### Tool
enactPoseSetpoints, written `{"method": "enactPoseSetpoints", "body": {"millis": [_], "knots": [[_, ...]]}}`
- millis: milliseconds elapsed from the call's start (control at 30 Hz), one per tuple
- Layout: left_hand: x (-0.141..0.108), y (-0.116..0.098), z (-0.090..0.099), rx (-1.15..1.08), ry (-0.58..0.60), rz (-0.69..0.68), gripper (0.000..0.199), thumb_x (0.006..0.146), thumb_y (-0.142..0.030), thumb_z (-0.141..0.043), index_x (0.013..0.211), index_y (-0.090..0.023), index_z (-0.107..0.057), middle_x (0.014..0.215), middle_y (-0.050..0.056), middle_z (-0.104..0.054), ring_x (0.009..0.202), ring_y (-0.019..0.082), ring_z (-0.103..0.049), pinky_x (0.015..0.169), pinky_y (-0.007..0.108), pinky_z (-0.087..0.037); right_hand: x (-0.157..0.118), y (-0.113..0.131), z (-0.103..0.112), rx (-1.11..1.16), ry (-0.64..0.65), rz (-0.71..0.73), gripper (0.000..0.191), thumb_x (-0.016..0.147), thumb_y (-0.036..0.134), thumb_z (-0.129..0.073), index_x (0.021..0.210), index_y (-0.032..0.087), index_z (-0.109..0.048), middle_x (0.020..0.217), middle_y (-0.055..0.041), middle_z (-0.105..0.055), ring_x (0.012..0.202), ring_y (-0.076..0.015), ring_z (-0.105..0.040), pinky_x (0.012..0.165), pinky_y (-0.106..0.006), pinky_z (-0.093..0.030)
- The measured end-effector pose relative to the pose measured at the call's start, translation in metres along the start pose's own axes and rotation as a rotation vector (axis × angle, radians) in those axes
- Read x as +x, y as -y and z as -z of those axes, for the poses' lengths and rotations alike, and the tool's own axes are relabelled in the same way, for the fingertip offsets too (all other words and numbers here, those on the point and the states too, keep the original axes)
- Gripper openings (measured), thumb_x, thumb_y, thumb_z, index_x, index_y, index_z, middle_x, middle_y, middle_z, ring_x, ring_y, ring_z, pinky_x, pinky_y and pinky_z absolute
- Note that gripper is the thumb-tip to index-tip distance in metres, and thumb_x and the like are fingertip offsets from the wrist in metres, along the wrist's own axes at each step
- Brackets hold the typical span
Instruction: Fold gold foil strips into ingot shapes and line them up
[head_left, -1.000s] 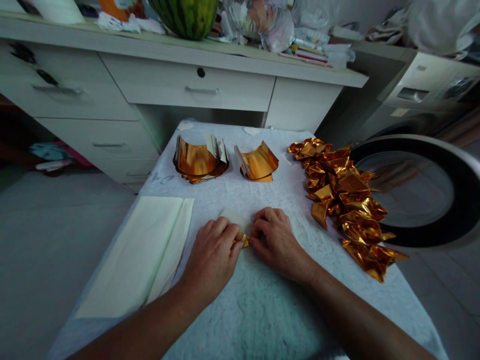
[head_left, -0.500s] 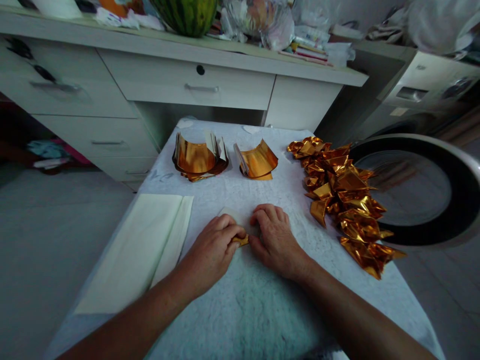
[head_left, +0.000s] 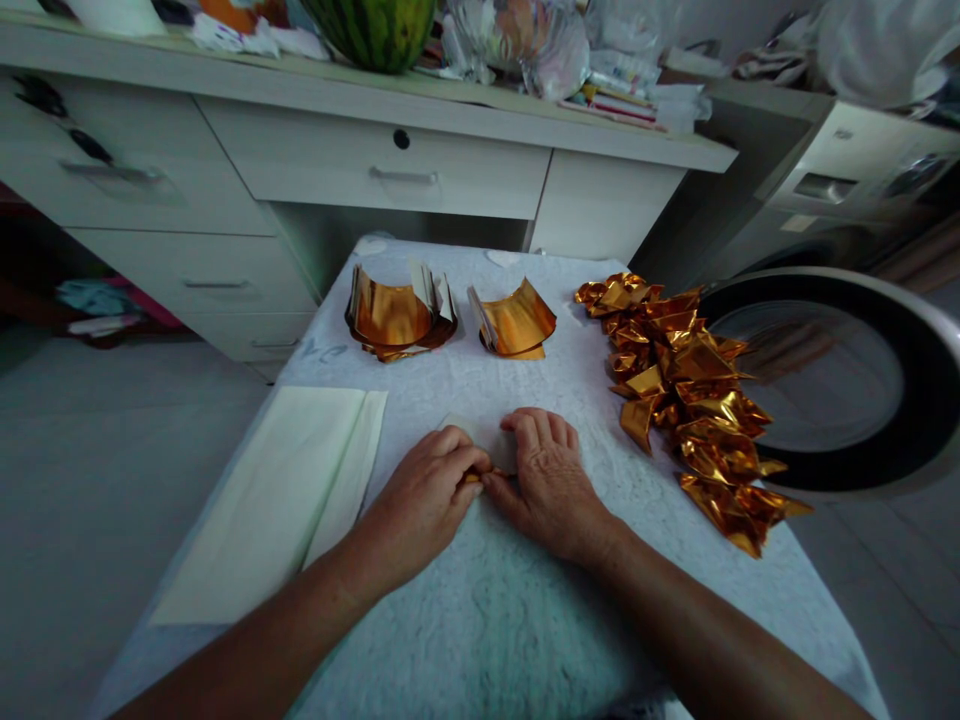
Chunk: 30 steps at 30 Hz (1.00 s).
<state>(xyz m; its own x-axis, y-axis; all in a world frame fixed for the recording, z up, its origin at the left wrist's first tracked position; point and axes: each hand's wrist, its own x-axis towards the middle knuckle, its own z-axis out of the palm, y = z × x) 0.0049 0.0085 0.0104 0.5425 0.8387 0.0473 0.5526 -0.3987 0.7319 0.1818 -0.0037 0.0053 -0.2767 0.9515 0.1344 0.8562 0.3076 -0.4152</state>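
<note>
A small sheet of gold foil paper [head_left: 493,440] lies on the cloth-covered table, pale side up, its near edge rolled over to show gold. My left hand [head_left: 427,490] pinches that edge between thumb and curled fingers. Pressing the fold with its thumb is my right hand [head_left: 555,490], its bent fingers resting at the sheet's right side. Much of the sheet is hidden under both hands. Beyond them stand two curved stacks of gold foil paper, a larger one [head_left: 394,315] and a smaller one [head_left: 521,318].
Folded gold foil pieces [head_left: 697,400] are heaped along the table's right side, by an open washing machine door [head_left: 919,390]. Pale folded paper [head_left: 262,500] lies at left. Behind, a white drawer cabinet [head_left: 397,170] carries a watermelon [head_left: 371,30] and plastic bags.
My right hand's thumb has moved left onto the gold fold, close to my left fingers. Less of the gold edge shows. My left hand stays almost in place.
</note>
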Motion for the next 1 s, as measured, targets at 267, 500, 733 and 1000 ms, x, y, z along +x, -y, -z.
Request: {"method": "enactPoseSetpoints", "body": {"millis": [267,500,733,1000], "knots": [[0.000,0.000,-0.002,0.021,0.000,0.015,0.016,0.086,-0.008,-0.053,0.089,-0.019,-0.064,0.094,0.003,-0.057,0.093,0.020,-0.055,0.085,0.038,-0.045,-0.003,-0.007,0.002,0.001,0.011,-0.010,0.058,0.086,0.028,-0.058,0.139,0.017,-0.039,0.133,-0.0151,-0.047,0.120,-0.0310,-0.041,0.103,-0.052,-0.034],[0.001,0.000,-0.001,0.043,0.002,0.017,0.017,0.085,-0.008,-0.053,0.089,-0.020,-0.064,0.093,0.003,-0.058,0.093,0.020,-0.055,0.085,0.039,-0.045,-0.005,-0.013,0.006,-0.041,0.058,0.008,0.072,0.084,0.023,-0.056,0.151,0.022,-0.028,0.140,-0.0142,-0.042,0.127,-0.0310,-0.037,0.108,-0.053,-0.030],[-0.001,0.001,-0.001,0.043,0.000,0.013,0.018,0.085,-0.007,-0.053,0.091,-0.019,-0.064,0.095,0.003,-0.058,0.094,0.020,-0.055,0.086,0.038,-0.046,-0.006,-0.016,0.010,-0.053,0.098,0.031,0.075,0.085,0.018,-0.051,0.154,0.021,-0.023,0.143,-0.0151,-0.040,0.133,-0.0308,-0.033,0.111,-0.054,-0.028],[-0.004,0.005,-0.004,0.013,-0.078,0.013,0.017,0.087,-0.012,-0.054,0.101,-0.021,-0.055,0.099,0.002,-0.056,0.092,0.019,-0.057,0.083,0.037,-0.049,-0.006,-0.018,0.010,0.000,0.072,0.031,0.080,0.079,0.012,-0.045,0.154,0.017,-0.016,0.144,-0.0157,-0.039,0.132,-0.0297,-0.034,0.111,-0.054,-0.026]]}}
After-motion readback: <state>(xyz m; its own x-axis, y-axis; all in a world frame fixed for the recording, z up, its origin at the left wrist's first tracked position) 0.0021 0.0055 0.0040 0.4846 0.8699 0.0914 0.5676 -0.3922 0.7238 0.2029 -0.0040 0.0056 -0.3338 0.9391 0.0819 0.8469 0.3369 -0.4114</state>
